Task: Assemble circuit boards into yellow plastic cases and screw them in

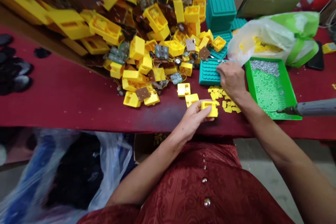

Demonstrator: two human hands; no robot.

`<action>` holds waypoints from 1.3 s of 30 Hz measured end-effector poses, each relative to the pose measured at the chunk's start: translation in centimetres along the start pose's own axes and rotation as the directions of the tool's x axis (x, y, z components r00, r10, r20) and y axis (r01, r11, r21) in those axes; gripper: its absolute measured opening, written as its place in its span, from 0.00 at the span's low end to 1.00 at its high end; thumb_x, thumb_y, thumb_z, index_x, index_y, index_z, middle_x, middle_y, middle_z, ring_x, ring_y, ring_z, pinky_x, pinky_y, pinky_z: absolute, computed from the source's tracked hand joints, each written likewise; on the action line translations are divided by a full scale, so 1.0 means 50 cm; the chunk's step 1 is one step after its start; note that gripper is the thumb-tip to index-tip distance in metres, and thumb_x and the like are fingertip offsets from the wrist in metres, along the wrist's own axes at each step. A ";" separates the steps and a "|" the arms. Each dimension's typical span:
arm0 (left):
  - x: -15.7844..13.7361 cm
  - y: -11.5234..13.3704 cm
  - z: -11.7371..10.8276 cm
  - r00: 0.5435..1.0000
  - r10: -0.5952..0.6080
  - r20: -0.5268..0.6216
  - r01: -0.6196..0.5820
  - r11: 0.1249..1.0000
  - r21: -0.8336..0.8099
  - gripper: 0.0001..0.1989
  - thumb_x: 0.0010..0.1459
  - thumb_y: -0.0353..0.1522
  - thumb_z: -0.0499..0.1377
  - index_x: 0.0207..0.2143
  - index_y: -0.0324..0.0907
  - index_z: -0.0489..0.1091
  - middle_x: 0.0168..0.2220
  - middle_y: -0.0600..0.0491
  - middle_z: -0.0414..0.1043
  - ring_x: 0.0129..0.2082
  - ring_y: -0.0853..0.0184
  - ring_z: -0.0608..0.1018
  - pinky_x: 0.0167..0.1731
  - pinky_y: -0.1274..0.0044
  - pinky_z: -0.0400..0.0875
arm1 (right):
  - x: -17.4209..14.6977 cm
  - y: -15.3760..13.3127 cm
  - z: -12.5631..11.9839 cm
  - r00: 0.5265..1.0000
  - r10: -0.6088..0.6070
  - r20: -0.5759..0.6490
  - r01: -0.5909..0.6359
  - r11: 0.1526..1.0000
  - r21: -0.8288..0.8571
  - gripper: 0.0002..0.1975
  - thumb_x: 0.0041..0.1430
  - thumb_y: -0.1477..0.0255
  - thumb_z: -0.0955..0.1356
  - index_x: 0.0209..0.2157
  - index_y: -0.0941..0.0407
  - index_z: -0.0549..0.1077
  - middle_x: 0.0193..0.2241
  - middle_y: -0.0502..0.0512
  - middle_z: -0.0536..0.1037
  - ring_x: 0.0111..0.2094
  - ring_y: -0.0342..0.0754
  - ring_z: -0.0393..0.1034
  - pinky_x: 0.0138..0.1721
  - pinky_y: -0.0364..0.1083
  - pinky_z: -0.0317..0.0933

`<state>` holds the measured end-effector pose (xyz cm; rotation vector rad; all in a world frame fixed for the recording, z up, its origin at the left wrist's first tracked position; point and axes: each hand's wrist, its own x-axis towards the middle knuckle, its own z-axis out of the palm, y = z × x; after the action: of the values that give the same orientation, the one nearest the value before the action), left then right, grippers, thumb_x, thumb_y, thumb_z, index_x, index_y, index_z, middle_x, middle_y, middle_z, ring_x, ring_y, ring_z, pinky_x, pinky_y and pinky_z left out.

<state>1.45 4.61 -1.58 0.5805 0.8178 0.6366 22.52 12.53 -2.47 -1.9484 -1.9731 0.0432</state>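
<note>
My left hand (195, 117) grips a small yellow plastic housing (214, 109) above the front of the table, its hollow side up and the thumb on it. My right hand (233, 78) is at the right end of a teal ridged tray (209, 71). Its fingers are pinched together, and what they hold, if anything, is too small to make out. Just below that hand lie several flat yellow plastic pieces (228, 105). Two more yellow housings, one of them an open-sided housing (183, 90), lie left of my left hand.
A large heap of yellow housings (138, 47) with wired parts fills the back left. On the right are a green basket (288, 80) of small metal parts, an electric screwdriver (315, 108) and a plastic bag (258, 36). Teal blocks (220, 8) stand behind.
</note>
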 end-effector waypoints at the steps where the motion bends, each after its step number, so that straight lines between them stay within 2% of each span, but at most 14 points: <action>1: 0.000 0.001 0.001 1.000 -0.005 -0.013 0.004 1.000 -0.023 0.14 0.60 0.27 0.67 0.48 0.37 0.74 0.41 0.48 0.82 0.35 0.69 0.82 0.37 0.78 0.79 | -0.004 -0.003 -0.007 1.000 0.008 -0.025 -0.007 0.999 0.046 0.14 0.72 0.74 0.63 0.44 0.58 0.82 0.46 0.63 0.81 0.52 0.56 0.74 0.60 0.58 0.68; 3: 0.000 0.003 0.000 1.000 -0.002 -0.027 0.001 0.999 -0.047 0.19 0.58 0.26 0.68 0.52 0.38 0.71 0.44 0.47 0.82 0.37 0.68 0.84 0.39 0.76 0.80 | -0.021 -0.017 -0.025 0.993 0.035 -0.111 -0.009 0.974 0.225 0.13 0.72 0.71 0.65 0.47 0.56 0.83 0.47 0.60 0.82 0.52 0.52 0.76 0.60 0.55 0.70; 5: 0.000 0.001 -0.002 1.000 0.018 -0.026 -0.019 0.999 -0.035 0.23 0.57 0.27 0.69 0.54 0.39 0.70 0.46 0.47 0.82 0.39 0.66 0.84 0.40 0.74 0.81 | -0.053 -0.043 -0.049 0.979 0.102 -0.177 -0.005 0.877 0.480 0.10 0.69 0.69 0.69 0.44 0.55 0.83 0.42 0.55 0.83 0.45 0.48 0.78 0.53 0.51 0.74; 8: 0.004 -0.008 -0.003 0.995 0.093 -0.029 -0.092 0.995 0.030 0.23 0.55 0.26 0.69 0.53 0.40 0.69 0.46 0.47 0.81 0.41 0.66 0.83 0.42 0.73 0.80 | -0.115 -0.086 -0.086 0.994 0.100 -0.050 -0.041 0.742 0.669 0.07 0.63 0.68 0.73 0.39 0.54 0.85 0.37 0.52 0.83 0.36 0.45 0.77 0.42 0.47 0.75; 11: 0.012 -0.024 0.000 0.976 0.201 -0.087 -0.185 0.970 0.156 0.22 0.54 0.22 0.67 0.51 0.40 0.70 0.45 0.49 0.79 0.41 0.67 0.81 0.43 0.75 0.78 | -0.162 -0.108 -0.106 0.996 0.052 0.079 -0.092 0.709 0.699 0.05 0.61 0.69 0.74 0.35 0.54 0.84 0.33 0.50 0.83 0.32 0.42 0.75 0.38 0.44 0.74; 14: 0.012 -0.038 0.007 0.938 0.312 -0.153 -0.240 0.900 0.364 0.21 0.56 0.24 0.67 0.52 0.42 0.71 0.44 0.50 0.79 0.40 0.66 0.80 0.43 0.74 0.76 | -0.178 -0.108 -0.103 0.986 0.030 0.163 -0.138 0.694 0.706 0.04 0.59 0.71 0.74 0.33 0.54 0.84 0.31 0.49 0.82 0.30 0.41 0.74 0.36 0.42 0.72; 19: -0.017 -0.035 0.025 0.876 0.450 -0.172 -0.197 0.661 0.724 0.20 0.59 0.27 0.65 0.55 0.42 0.73 0.47 0.46 0.81 0.43 0.60 0.80 0.50 0.65 0.75 | -0.176 -0.104 -0.086 0.947 0.079 0.310 -0.271 0.714 0.646 0.05 0.57 0.73 0.73 0.32 0.56 0.84 0.30 0.50 0.82 0.29 0.41 0.73 0.34 0.43 0.67; 21: -0.024 -0.032 0.027 0.870 0.467 -0.157 -0.182 0.599 0.780 0.20 0.60 0.26 0.64 0.55 0.41 0.73 0.50 0.45 0.81 0.46 0.58 0.80 0.54 0.63 0.74 | -0.177 -0.105 -0.082 0.943 0.098 0.318 -0.286 0.727 0.625 0.05 0.57 0.74 0.72 0.32 0.56 0.84 0.29 0.51 0.82 0.27 0.41 0.72 0.32 0.42 0.65; 22: -0.025 -0.031 0.026 0.873 0.463 -0.154 -0.178 0.597 0.782 0.20 0.60 0.26 0.64 0.55 0.41 0.72 0.52 0.44 0.81 0.48 0.57 0.80 0.55 0.63 0.74 | -0.179 -0.105 -0.080 0.944 0.107 0.312 -0.288 0.726 0.624 0.05 0.57 0.74 0.72 0.32 0.57 0.84 0.29 0.52 0.82 0.27 0.41 0.72 0.31 0.42 0.64; 24: -0.018 -0.032 0.021 0.892 0.424 -0.160 -0.176 0.649 0.740 0.21 0.60 0.26 0.64 0.56 0.42 0.72 0.52 0.45 0.81 0.48 0.58 0.81 0.55 0.64 0.76 | -0.183 -0.103 -0.077 0.944 0.130 0.302 -0.302 0.707 0.640 0.05 0.57 0.75 0.72 0.33 0.58 0.83 0.28 0.52 0.82 0.27 0.41 0.72 0.29 0.41 0.65; 27: 0.002 -0.034 0.012 0.924 0.339 -0.177 -0.172 0.781 0.600 0.22 0.57 0.24 0.65 0.55 0.42 0.72 0.51 0.46 0.82 0.47 0.60 0.82 0.52 0.67 0.78 | -0.186 -0.100 -0.073 0.940 0.169 0.296 -0.331 0.657 0.677 0.03 0.57 0.75 0.73 0.34 0.58 0.82 0.27 0.51 0.80 0.26 0.40 0.71 0.27 0.40 0.65; 31: 0.024 -0.029 0.016 0.958 0.228 -0.173 -0.141 0.902 0.409 0.21 0.55 0.22 0.64 0.53 0.39 0.72 0.49 0.45 0.81 0.44 0.63 0.82 0.46 0.72 0.79 | -0.181 -0.096 -0.069 0.954 0.212 0.210 -0.298 0.649 0.700 0.03 0.58 0.77 0.73 0.31 0.57 0.81 0.27 0.50 0.79 0.26 0.39 0.71 0.30 0.40 0.67; 35: 0.037 -0.024 0.029 0.971 0.158 -0.180 -0.095 0.945 0.314 0.21 0.55 0.21 0.62 0.52 0.36 0.70 0.44 0.46 0.80 0.41 0.66 0.82 0.41 0.75 0.79 | -0.175 -0.086 -0.061 0.966 0.204 0.157 -0.251 0.613 0.749 0.03 0.60 0.76 0.73 0.33 0.57 0.82 0.29 0.51 0.80 0.28 0.40 0.73 0.34 0.42 0.72; 39: 0.041 -0.021 0.036 0.977 0.109 -0.181 -0.061 0.966 0.252 0.20 0.55 0.21 0.63 0.50 0.37 0.71 0.45 0.47 0.80 0.42 0.67 0.82 0.40 0.77 0.79 | -0.176 -0.066 -0.061 0.956 0.206 0.207 -0.289 0.564 0.773 0.05 0.62 0.72 0.73 0.38 0.57 0.84 0.32 0.53 0.82 0.30 0.43 0.76 0.35 0.44 0.75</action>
<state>4.27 4.97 -2.30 0.7904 1.0683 0.6831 20.02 3.12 -0.79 -1.5579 -1.3018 0.9533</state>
